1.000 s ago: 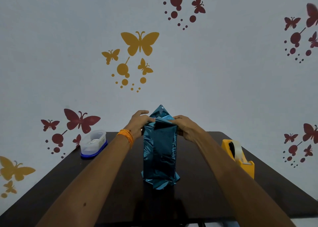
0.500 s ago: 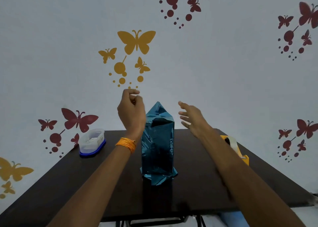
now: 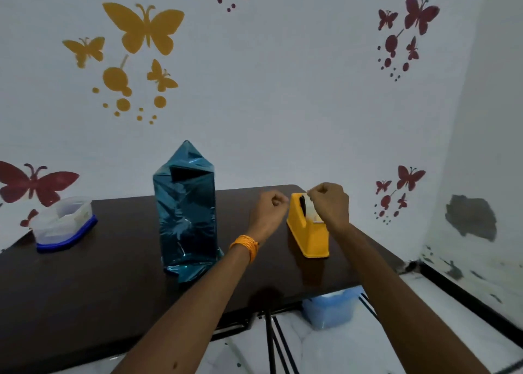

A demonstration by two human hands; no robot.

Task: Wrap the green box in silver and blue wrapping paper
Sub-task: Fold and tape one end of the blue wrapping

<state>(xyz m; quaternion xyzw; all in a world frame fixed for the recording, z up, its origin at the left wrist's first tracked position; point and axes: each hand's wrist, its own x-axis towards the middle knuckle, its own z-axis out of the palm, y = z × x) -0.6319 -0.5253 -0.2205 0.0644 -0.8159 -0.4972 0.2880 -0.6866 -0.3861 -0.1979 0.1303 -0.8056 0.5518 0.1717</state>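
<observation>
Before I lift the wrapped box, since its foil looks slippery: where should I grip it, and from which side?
Probably the mid-body of the wrapped box, coming from the near side with a palm on each flat side face. It stands upright; the peaked top flap is still open and the paper at its foot is crumpled, so neither gives a firm hold.

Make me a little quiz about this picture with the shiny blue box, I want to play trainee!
1. True or false: the wrapped box stands upright on the table.
2. The left hand and right hand are at which thing? A the wrapped box, B the yellow tape dispenser, C the clear tub.
3. Fill in: the orange band is on the ___ wrist.
Key: 1 true; 2 B; 3 left.
</observation>
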